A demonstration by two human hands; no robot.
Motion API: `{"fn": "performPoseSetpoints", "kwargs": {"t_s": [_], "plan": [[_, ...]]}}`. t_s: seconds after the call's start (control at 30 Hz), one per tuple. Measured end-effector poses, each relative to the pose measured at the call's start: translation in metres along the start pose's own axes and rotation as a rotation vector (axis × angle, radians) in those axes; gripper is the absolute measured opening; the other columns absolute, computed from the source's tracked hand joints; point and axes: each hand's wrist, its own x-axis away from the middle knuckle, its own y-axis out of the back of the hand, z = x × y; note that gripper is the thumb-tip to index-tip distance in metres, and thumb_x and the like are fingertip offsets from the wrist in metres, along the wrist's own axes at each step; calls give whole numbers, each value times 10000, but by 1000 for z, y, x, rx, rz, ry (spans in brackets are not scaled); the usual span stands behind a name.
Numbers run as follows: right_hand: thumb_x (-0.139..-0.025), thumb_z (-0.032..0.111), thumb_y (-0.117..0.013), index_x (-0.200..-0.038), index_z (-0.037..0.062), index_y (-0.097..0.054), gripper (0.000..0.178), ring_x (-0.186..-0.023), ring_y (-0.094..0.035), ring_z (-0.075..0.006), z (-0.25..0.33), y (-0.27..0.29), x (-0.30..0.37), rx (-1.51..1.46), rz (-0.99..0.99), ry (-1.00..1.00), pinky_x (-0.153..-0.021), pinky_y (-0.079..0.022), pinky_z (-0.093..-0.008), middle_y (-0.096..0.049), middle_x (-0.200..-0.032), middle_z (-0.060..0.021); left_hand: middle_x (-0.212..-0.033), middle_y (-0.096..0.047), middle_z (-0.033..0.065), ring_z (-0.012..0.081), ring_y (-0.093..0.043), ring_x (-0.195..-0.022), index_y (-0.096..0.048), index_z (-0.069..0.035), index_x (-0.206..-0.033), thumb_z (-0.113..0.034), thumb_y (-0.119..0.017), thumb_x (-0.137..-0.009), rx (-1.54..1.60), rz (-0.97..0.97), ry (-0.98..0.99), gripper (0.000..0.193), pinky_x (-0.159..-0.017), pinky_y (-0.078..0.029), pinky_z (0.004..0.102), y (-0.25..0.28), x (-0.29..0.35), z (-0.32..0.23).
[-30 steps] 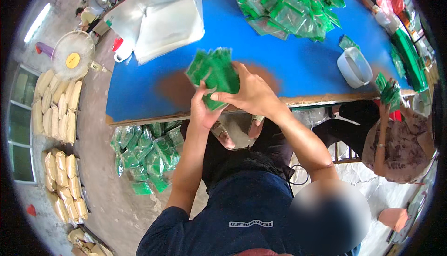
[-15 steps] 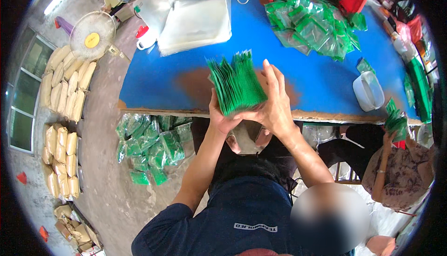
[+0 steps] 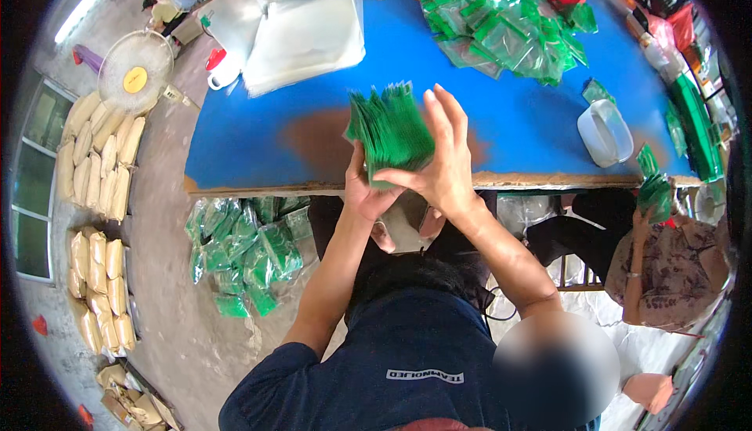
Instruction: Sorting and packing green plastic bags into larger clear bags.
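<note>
One blue table [image 3: 266, 129] is set across the middle. Two groups of tan sacks [image 3: 102, 157] are stacked at the left. One co-worker [image 3: 666, 270] is seen at the right, by whom a green bundle [image 3: 656, 198] is held. Green packets are heaped in two piles, the table pile [image 3: 501, 35] and the floor pile [image 3: 251, 255], both too overlapped to be counted. One pile of clear sheets [image 3: 309, 35], one fan [image 3: 135, 78], one tub [image 3: 593, 146] and one jug [image 3: 225, 75] are also counted.

The table's near edge is overlapped in view by the hands. Bare blue surface is left between the hands and the sheets, and a wider stretch between the right hand and the tub.

One stack [image 3: 388, 137] of green packets is held upright in front of the body, its upper edges fanned; whether the table is touched cannot be told. Its lower left is clasped by the left hand [image 3: 366, 194]. By the right hand [image 3: 452, 166], only the thumb is laid on its lower right; the fingers are spread and raised beside it.
</note>
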Motion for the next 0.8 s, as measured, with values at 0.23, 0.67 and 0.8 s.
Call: {"fn": "performPoseSetpoints", "kwargs": {"t_s": [0.23, 0.67, 0.8], "plan": [[-1024, 474, -491, -1493, 18, -316, 677, -1210, -545, -289, -53, 41, 0, -401, 196, -676, -1028, -442, -415, -483, -1400, -201, -1299, -586, 115, 245, -558, -1223, -452, -34, -1374, -215, -793, -845, -987, -125, -501, 654, -1031, -488, 446, -35, -14, -30], [-969, 738, -246, -1146, 20, -596, 818, -974, -587, -203, -76, -53, -1, -1240, -76, -1013, -915, -460, -352, -643, -1023, -70, -1218, -601, 78, 187, -595, -1119, -457, -24, -1316, -103, -922, -667, -1620, -23, -309, 803, -964, -512, 355, 4, -25, -42], [-946, 749, -325, -1277, -2, -556, 852, -1111, -587, -274, -130, -17, 19, -742, -212, -1102, -958, -473, -398, -612, -1205, -183, -1196, -647, 96, 222, -624, -1120, -512, -19, -1257, -59, -863, -733, -1852, -26, -568, 632, -958, -518, 383, -28, -20, -41]]}}
